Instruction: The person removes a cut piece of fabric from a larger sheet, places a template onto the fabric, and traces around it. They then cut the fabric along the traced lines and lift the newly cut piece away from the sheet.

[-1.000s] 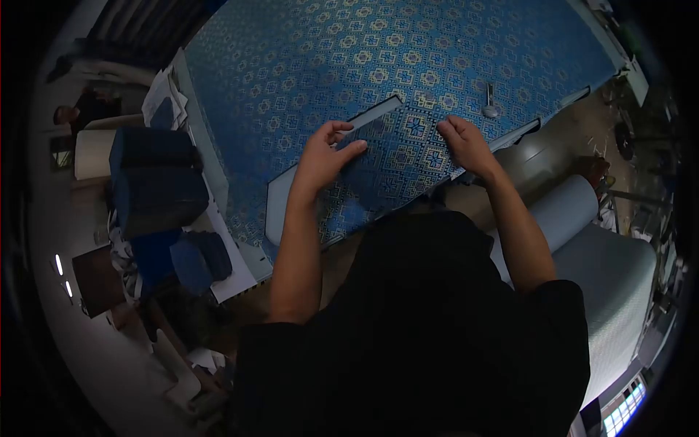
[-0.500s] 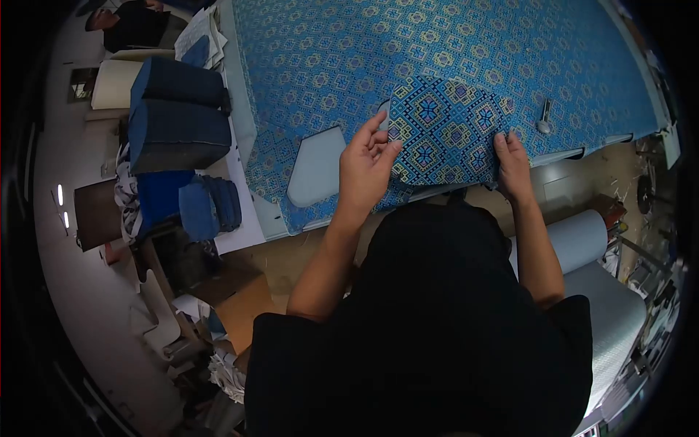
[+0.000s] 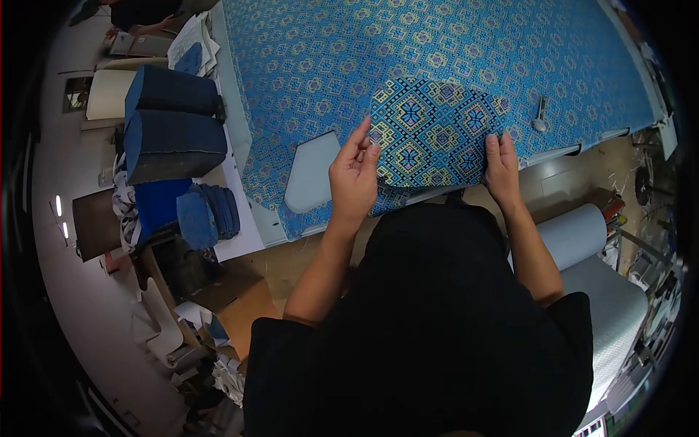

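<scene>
1. Cutout [image 3: 437,135] was held up between the two hands, above the near edge of the table [image 3: 271,227]; its boldly patterned face was turned toward the camera, the top edge bowed and the corners clipped.
2. Left hand [image 3: 353,178] grasped the cutout by its left edge, thumb on the near face and fingers upright along the side (what the fingertips did behind it could not be told).
3. Right hand [image 3: 502,173] grasped the opposite edge, low down, with the thumb pointing up along the fabric.
4. Blue cloth [image 3: 328,87] with a similar pattern covered most of the table, spreading behind the cutout and out to both sides.
5. To the left of the left hand, a hole [image 3: 312,173] in the cloth showed the pale surface beneath; it had straight sides and angled corners.
6. On the cloth, to the right of the cutout, lay a metal tool [image 3: 539,124] with a rounded end.
7. Left of the table stood two dark blue bolsters [image 3: 175,131], one beside the other, with a stack of denim [image 3: 207,216] nearer the camera and papers [image 3: 195,45] farther off.
8. A pale roll [image 3: 575,240] lay below the table on the right, and a cardboard box [image 3: 244,309] sat on the left.
9. Another person [image 3: 138,13] was partly visible at the top left, well apart from the cutout.
</scene>
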{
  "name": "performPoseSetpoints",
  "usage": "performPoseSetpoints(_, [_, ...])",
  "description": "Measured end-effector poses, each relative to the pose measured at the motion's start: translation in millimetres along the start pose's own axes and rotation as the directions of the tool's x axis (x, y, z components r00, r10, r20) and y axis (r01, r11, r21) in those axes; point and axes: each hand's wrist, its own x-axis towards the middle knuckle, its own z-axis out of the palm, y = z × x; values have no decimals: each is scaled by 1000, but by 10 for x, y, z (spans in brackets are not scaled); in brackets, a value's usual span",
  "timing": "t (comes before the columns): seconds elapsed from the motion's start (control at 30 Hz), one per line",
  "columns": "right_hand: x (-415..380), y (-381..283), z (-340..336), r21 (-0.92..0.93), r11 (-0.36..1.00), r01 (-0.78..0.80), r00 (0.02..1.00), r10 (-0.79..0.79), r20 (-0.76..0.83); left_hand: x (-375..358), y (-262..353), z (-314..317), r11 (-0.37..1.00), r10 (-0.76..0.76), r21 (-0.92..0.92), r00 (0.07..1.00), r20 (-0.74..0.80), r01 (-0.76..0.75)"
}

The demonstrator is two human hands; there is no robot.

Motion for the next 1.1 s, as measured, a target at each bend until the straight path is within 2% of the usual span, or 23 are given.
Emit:
performPoseSetpoints(0.13, [-19, -101, 65, 10, 1000, -23, 997, 24, -67, 15, -66, -42, 999, 14, -31, 1000, 8, -13])
performPoseSetpoints(0.2, [14, -12, -52, -223, 974, 28, 999, -36, -35, 33, -122, -36, 997, 3, -74, 1000, 19, -2])
performPoseSetpoints(0.23, [5, 42, -28, -161, 987, 12, 998, -22, -58, 60, -160, -61, 996, -20, -83, 1000, 0, 19])
performPoseSetpoints(0.3, [12, 48, -2, -257, 965, 50, 996, -68, -63, 101, -234, -128, 993, -65, -97, 998, -2, 65])
performPoseSetpoints(0.37, [31, 121, 20, -199, 978, 62, 990, -86, -115, 109, -266, -142, 992, -79, -94, 997, -7, 78])
performPoseSetpoints(0.43, [36, 103, -5, -246, 969, 12, 999, -22, -40, 127, -293, -113, 992, -92, -84, 995, -23, 90])
performPoseSetpoints(0.47, [39, 32, 6, -195, 981, -18, 1000, 14, -20, 137, -292, -96, 987, -112, -117, 993, -23, 108])
performPoseSetpoints(0.53, [107, 161, -24, -284, 959, 13, 996, -38, -84, 136, -284, -160, 984, -139, -125, 989, -55, 131])
performPoseSetpoints(0.57, [154, 139, -134, -249, 966, -76, 997, 78, 1, 163, -273, -177, 978, -172, -125, 985, -6, 170])
performPoseSetpoints(0.6, [148, 36, -81, -160, 980, -122, 992, 124, -3, 171, -249, -206, 971, -202, -125, 978, 42, 206])
performPoseSetpoints(0.63, [168, -30, -38, -76, 984, -161, 987, 161, -6, 174, -186, -189, 973, -200, -112, 980, 13, 200])
performPoseSetpoints(0.7, [185, 6, -21, -46, 982, -184, 983, 183, -28, 207, -67, -93, 930, -295, -217, 954, 47, 298])
performPoseSetpoints(0.77, [172, 4, 4, 54, 975, -217, 969, 221, -109, 207, -96, -116, 943, -269, -184, 961, 62, 276])
performPoseSetpoints(0.83, [107, -46, -33, 62, 970, -234, 970, 237, -56, 207, -101, -90, 944, -230, -218, 968, 102, 247])
performPoseSetpoints(0.9, [139, 20, -161, -380, 916, -132, 991, 118, -60, 204, -383, -199, 975, -138, -152, 978, 155, 162])
performPoseSetpoints(0.93, [131, -56, -172, -532, 835, -141, 990, 135, -50, 148, -364, -208, 987, -139, -55, 980, 142, 148])
performPoseSetpoints(0.97, [97, -62, -123, -531, 838, -127, 992, 100, -78, 141, -257, -185, 996, -80, 37, 988, 129, 76])
performPoseSetpoints(1.0, [179, 518, -253, -380, 925, 21, 996, -53, -73, 139, -138, -143, 997, -66, 47, 986, 154, 59])
performPoseSetpoints(1.03, [459, 330, -193, -371, 915, 160, 978, -197, -64, 171, -390, -109, 974, -45, -214, 987, 156, 78])
performPoseSetpoints(1.07, [476, 133, -123, -354, 933, 71, 994, -97, -56, 126, -223, -53, 980, -48, -186, 990, 132, 72])
performPoseSetpoints(1.1, [313, -5, -54, -340, 938, -63, 998, 51, -47, 110, -351, -122, 981, -41, -184, 989, 142, 67])
